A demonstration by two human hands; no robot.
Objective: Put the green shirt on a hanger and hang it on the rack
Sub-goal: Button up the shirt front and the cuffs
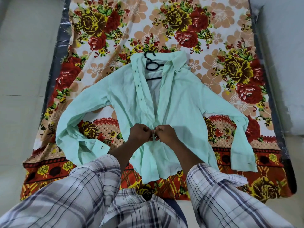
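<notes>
Both hands, left [141, 133] and right [165, 132], knuckle to knuckle, fingers curled, pinching cloth, forearms extended forward.

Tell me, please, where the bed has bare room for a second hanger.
The sheet beyond the green shirt and hanger is widest. Smaller patches lie between each sleeve and the shirt body. The middle is crowded: left hand and right hand pinch the shirt front.
</notes>
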